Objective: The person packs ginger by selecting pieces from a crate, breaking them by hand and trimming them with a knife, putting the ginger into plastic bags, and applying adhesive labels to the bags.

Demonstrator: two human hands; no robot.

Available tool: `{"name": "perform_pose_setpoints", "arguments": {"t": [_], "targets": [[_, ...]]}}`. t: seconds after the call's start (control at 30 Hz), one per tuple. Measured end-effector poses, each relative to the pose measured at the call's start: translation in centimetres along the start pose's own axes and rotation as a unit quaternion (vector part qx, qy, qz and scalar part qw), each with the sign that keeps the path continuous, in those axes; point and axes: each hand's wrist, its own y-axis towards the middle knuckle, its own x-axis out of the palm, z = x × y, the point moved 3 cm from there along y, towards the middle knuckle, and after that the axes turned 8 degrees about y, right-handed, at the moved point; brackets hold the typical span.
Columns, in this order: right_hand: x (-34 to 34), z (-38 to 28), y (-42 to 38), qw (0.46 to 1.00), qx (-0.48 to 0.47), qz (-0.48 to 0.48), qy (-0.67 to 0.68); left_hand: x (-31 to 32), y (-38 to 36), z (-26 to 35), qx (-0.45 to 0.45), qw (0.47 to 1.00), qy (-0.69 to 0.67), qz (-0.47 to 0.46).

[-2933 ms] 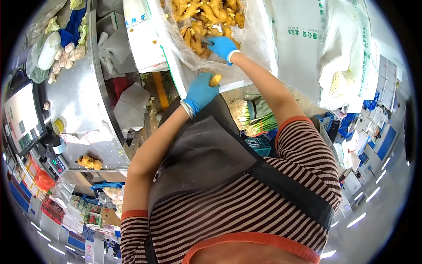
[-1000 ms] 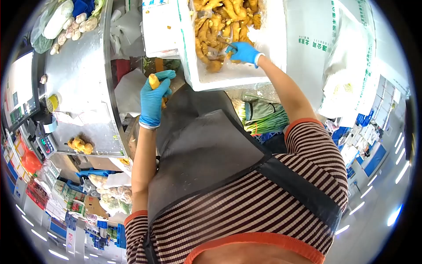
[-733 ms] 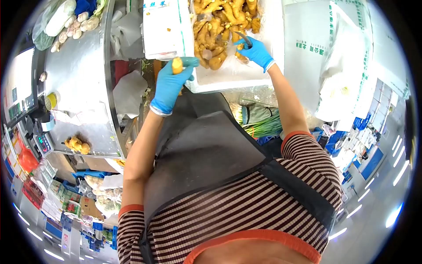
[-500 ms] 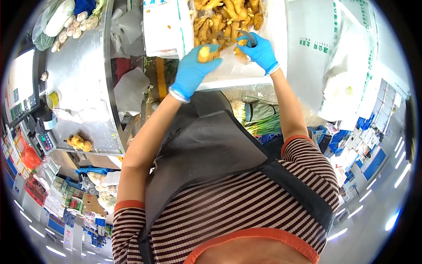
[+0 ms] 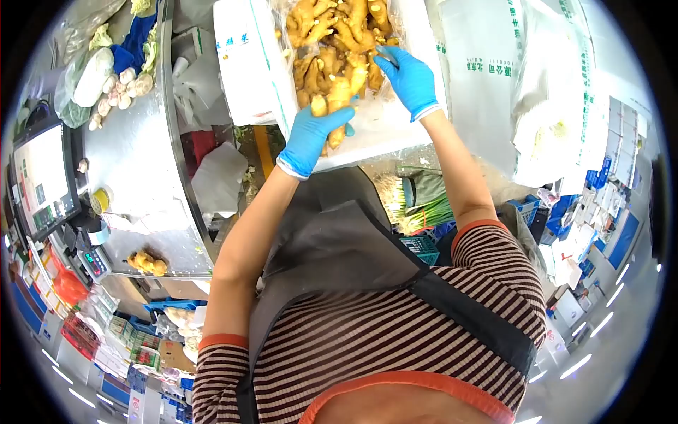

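Observation:
My left hand, in a blue glove, is wrapped round a large knobbly piece of ginger at the near left part of the white box. More ginger fills the far part of that box. My right hand, also gloved in blue, is over the box's right side with its fingertips pinched near the ginger pile. What lies between those fingertips is too small to make out.
A metal counter on the left bears garlic, a ginger piece, a scale and a screen. White plastic sheeting lies right of the box. Green onions are below it.
My left hand now grips a larger piece of ginger, lower in the box. The dark blade seen in my right hand no longer shows clearly. The whole view has shifted slightly.

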Motion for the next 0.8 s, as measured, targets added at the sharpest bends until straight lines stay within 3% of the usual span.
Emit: {"name": "perform_pose_setpoints", "arguments": {"t": [0.07,0.17,0.2,0.33,0.37,0.43,0.53,0.63,0.67,0.77,0.8], "targets": [[0.8,0.2,-0.7,0.970,-0.162,0.050,-0.175,-0.9,-0.2,-0.7,-0.006,0.999,0.000,0.037],[2.5,0.3,-1.5,0.942,-0.236,-0.039,-0.236,-1.7,-0.8,-1.5,-0.009,0.996,0.056,0.065],[2.7,-0.6,-1.8,0.938,-0.182,-0.090,-0.282,-1.7,-0.9,-1.5,-0.010,0.995,0.064,0.070],[3.5,-0.3,-1.3,0.940,-0.174,-0.151,-0.254,-2.3,-1.8,-3.4,0.014,0.991,0.084,0.102],[3.8,0.3,-1.5,0.938,-0.236,-0.122,-0.223,-3.2,-1.1,-3.1,0.043,0.988,0.095,0.113],[4.1,0.5,-1.5,0.934,-0.239,-0.128,-0.233,-3.0,-1.4,-2.2,0.037,0.989,0.085,0.111],[4.6,1.0,-1.6,0.956,-0.178,-0.099,-0.212,-2.8,-1.4,-0.8,0.059,0.981,0.144,0.115],[5.9,4.0,-0.9,0.968,-0.149,-0.052,-0.197,-2.9,-1.3,0.8,-0.004,0.987,0.133,0.089],[5.7,6.9,0.3,0.957,0.011,-0.133,-0.259,-2.7,-1.8,1.0,0.032,0.990,0.128,0.044],[4.7,13.3,0.9,0.975,0.073,-0.039,-0.207,-0.3,-5.0,4.2,0.089,0.990,0.109,0.008],[4.9,13.5,1.8,0.977,0.114,-0.063,-0.169,-0.5,-4.8,3.7,0.086,0.995,0.044,0.021]]}}
